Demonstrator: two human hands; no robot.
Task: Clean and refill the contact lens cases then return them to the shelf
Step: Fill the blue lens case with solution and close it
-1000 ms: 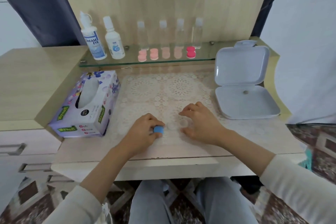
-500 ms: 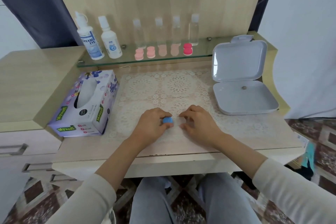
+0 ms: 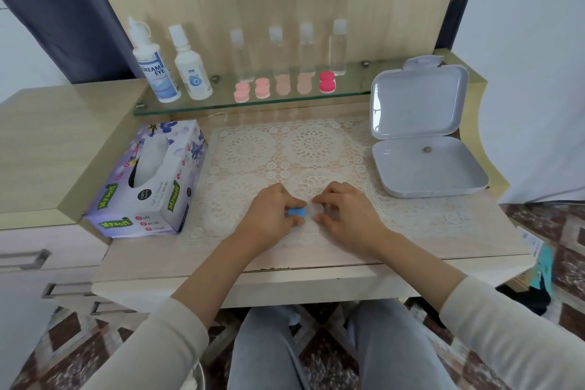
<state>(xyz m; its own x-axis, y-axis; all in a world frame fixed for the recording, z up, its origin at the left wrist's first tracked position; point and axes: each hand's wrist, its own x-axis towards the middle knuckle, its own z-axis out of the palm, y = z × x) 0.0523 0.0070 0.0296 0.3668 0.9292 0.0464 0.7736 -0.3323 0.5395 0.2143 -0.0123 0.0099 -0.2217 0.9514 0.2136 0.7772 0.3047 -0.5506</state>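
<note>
- Where both hands meet on the lace mat (image 3: 310,149), the left hand (image 3: 269,218) pinches a blue cap (image 3: 297,211) in curled fingers.
- Beside it, the right hand (image 3: 349,215) clamps curled fingers on the faint clear lens case (image 3: 311,209).

A home vanity desk: lace mat (image 3: 304,152), tissue box (image 3: 148,180), glass shelf (image 3: 253,101).
</note>
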